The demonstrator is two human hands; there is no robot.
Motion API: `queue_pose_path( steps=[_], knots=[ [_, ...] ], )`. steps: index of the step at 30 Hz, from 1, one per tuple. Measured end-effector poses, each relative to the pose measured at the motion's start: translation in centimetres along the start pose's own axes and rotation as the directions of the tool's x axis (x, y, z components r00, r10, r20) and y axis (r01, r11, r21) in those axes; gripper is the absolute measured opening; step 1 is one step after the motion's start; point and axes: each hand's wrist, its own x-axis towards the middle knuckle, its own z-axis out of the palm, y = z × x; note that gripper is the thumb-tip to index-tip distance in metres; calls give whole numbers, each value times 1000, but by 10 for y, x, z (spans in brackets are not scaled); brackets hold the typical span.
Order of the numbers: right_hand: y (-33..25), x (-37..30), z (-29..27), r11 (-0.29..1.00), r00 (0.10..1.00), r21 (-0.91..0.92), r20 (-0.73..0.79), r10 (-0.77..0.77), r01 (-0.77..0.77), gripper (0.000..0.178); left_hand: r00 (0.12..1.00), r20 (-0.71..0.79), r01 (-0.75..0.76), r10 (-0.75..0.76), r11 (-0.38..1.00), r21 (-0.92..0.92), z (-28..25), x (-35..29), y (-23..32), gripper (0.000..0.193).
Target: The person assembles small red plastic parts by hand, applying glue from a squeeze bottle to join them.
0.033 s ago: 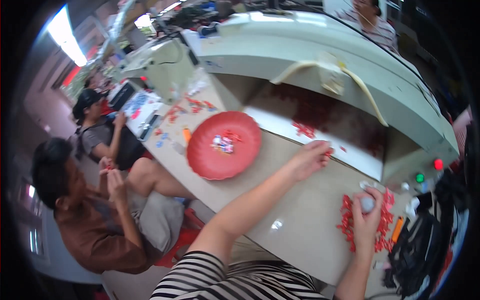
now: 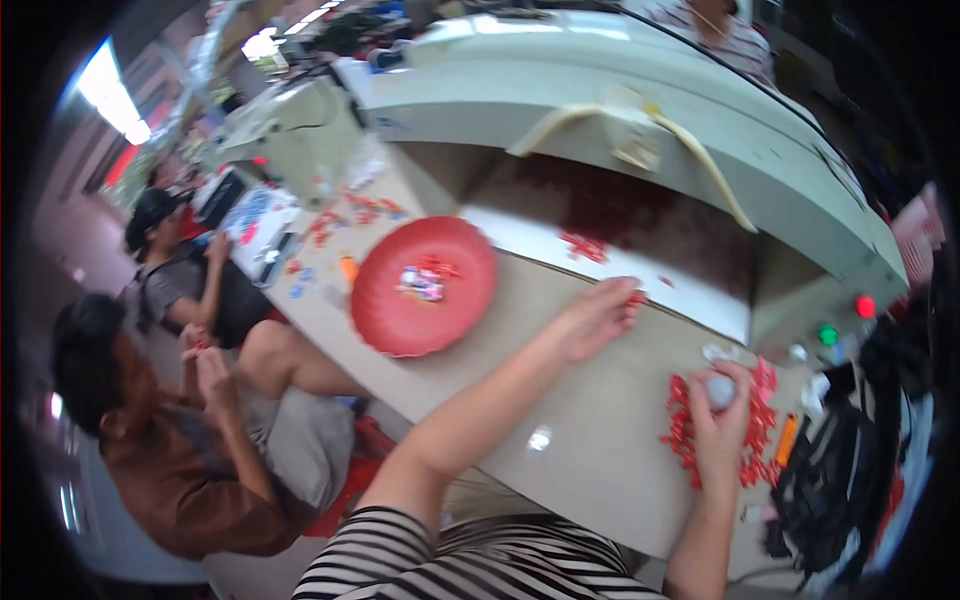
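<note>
At the front edge of a white tray, my left hand (image 2: 597, 318) is closed, its fingertips pinching a small red piece (image 2: 635, 298) whose exact kind is too blurred to make out. My right hand (image 2: 722, 425) is curled round a grey-white, ball-like thing (image 2: 719, 392). Beneath and around that hand lies a heap of small red pieces (image 2: 682, 432) on the table. On the white tray (image 2: 690, 316), inside the opening of a pale green machine (image 2: 480, 97), are a cluster of red pieces (image 2: 583, 247) and a single one (image 2: 666, 281).
Left of my arm stands a round red dish (image 2: 400, 335) with small red and whitish pieces in it. More red and blue bits (image 2: 345, 215) are scattered beyond. An orange stick-shaped thing (image 2: 786, 440) and a black bag (image 2: 825, 500) lie at right. A seated person (image 2: 190, 450) works at left.
The whole view has shifted slightly, so most things appear further left. My left hand sits a little further from the tray. Both hands keep their hold.
</note>
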Motion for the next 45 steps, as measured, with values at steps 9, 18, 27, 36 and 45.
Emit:
queue_pose_path(
  steps=[9, 18, 27, 36, 45],
  knots=[
    [24, 0, 1, 955, 976, 230, 151, 157, -189, 25, 977, -126, 181, -173, 982, 49, 28, -65, -26, 34],
    [29, -7, 15, 969, 969, 205, 232, 89, -138, 30, 981, -127, 164, -148, 978, 125, 25, -70, -35, 29],
    [33, -7, 19, 925, 985, 359, 157, 69, -122, 31, 983, -146, 146, -115, 965, 220, 29, -73, -30, 34],
    [25, -2, -14, 965, 996, 261, 84, -31, 9, 28, 984, -86, 167, -156, 976, 142, 28, -75, -31, 38],
    [19, -3, -12, 970, 995, 229, -75, -62, 77, 33, 976, -74, 208, -203, 976, 64, 27, -74, -37, 29]
  ],
)
